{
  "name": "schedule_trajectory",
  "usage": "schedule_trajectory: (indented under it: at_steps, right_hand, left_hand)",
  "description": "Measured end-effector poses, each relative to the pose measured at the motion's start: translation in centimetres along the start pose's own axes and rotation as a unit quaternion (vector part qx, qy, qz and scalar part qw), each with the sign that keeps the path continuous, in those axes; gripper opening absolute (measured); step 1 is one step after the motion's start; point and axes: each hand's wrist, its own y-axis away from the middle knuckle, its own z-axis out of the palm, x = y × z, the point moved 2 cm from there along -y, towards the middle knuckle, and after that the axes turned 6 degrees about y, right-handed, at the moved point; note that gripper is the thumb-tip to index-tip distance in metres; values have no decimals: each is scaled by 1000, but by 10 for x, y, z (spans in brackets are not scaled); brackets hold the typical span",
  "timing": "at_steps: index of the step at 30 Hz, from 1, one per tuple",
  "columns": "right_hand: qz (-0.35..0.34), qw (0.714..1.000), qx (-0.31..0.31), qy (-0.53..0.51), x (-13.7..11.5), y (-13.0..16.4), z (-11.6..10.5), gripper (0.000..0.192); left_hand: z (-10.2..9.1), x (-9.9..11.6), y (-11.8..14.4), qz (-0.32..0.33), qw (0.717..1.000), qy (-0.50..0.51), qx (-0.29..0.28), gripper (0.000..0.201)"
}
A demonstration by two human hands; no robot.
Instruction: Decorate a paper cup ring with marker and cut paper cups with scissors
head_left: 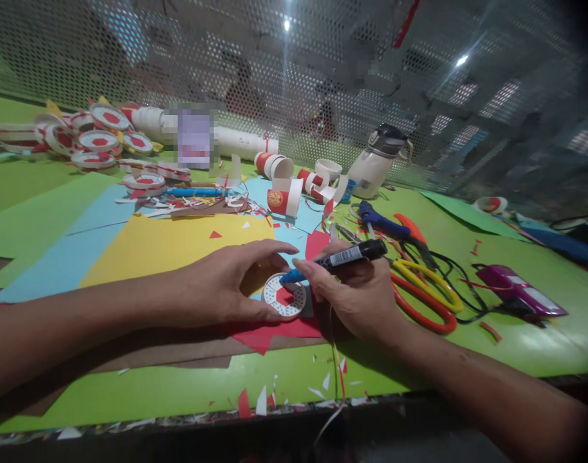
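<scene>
My left hand is closed round the rim of a small round paper disc, thumb at the near edge and fingers at the far side. Blue dots and a red hexagon decorate its white face, which looks like a cup bottom. A marker pen with a black back end and blue front is pinched in my right hand. Its tip meets, or nearly meets, the disc's upper edge. Under the disc lie red paper and yellow paper.
Scissors with yellow and red handles, a glue gun and a purple device lie at right. Behind are cut paper cups, a bottle and several finished-looking discs. Paper scraps line the green table's front edge.
</scene>
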Motion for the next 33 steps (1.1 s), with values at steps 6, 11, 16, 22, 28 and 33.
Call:
schedule_trajectory:
  at_steps: [6,11,16,22,28,33]
  right_hand:
    - [-75,993,65,66,-9,1,-9,25]
    - [-94,990,75,76,-9,4,-14,16]
    - [-95,991,46,78,-6,1,-10,19]
    - [-101,986,51,124,-9,1,-12,19]
    - [-136,976,34,168,-13,3,-11,16]
    - [-116,980,35,158,-16,2,-8,15]
  left_hand:
    - [-1,3,2,-29,999,-15,14,74]
    - [-2,8,2,-36,998,-50,10,75]
    - [-2,8,1,-40,998,-50,7,75]
    - [-2,8,1,-36,998,-51,4,76]
    - [-2,6,1,-17,999,-34,-1,73]
    - [-2,8,1,-17,999,-30,-1,72]
